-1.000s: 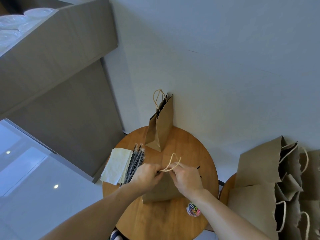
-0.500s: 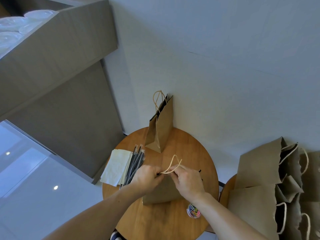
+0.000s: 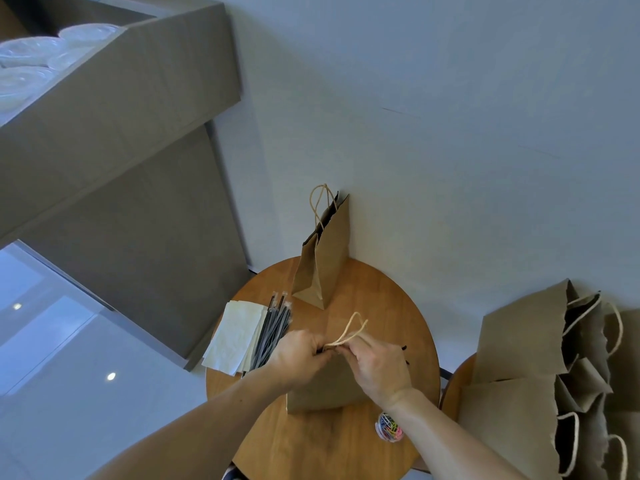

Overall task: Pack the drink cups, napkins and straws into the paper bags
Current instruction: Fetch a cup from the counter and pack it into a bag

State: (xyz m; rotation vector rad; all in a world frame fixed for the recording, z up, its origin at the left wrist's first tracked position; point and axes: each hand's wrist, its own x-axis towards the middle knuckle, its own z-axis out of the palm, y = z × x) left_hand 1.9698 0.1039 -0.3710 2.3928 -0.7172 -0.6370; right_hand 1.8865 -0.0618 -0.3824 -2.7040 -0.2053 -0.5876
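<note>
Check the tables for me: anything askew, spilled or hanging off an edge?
The napkin stack overhangs the round table's left rim. On the neighbouring table, the brown paper bags lie tipped on their sides in a loose heap, mouths facing right. Nothing looks spilled.

A round wooden table point(image 3: 381, 299) stands against a plain white wall point(image 3: 450, 133) - near its front right edge sits a small clear tub of coloured paper clips point(image 3: 388, 426). A second wooden table point(image 3: 457, 382) shows just to its right. On the left rises a grey counter point(image 3: 138, 237) - below it, a glossy pale floor point(image 3: 69, 375) with bright light spots.
</note>
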